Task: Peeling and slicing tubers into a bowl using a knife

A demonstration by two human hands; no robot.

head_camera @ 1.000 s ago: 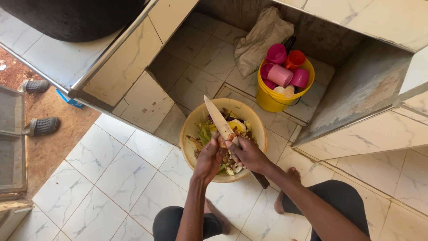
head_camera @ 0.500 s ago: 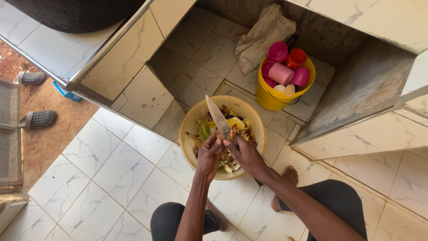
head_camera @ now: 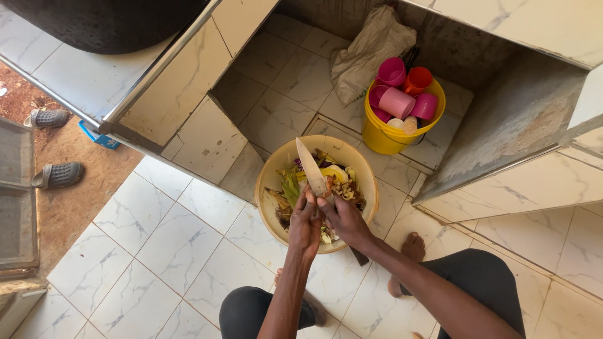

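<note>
I saw both hands meet over the tan bowl point(head_camera: 267, 188) of vegetable scraps on the tiled floor. The right hand point(head_camera: 344, 220) was closed around the knife point(head_camera: 312, 167), its blade pointing up and away over the scraps. The left hand point(head_camera: 306, 221) pressed against the base of the blade, fingers curled; I could not tell whether it gripped anything. Just behind the bowl stood a yellow bucket point(head_camera: 383, 138) full of pink and red cups point(head_camera: 397, 102), with a crumpled cloth point(head_camera: 367, 50) beside it.
</note>
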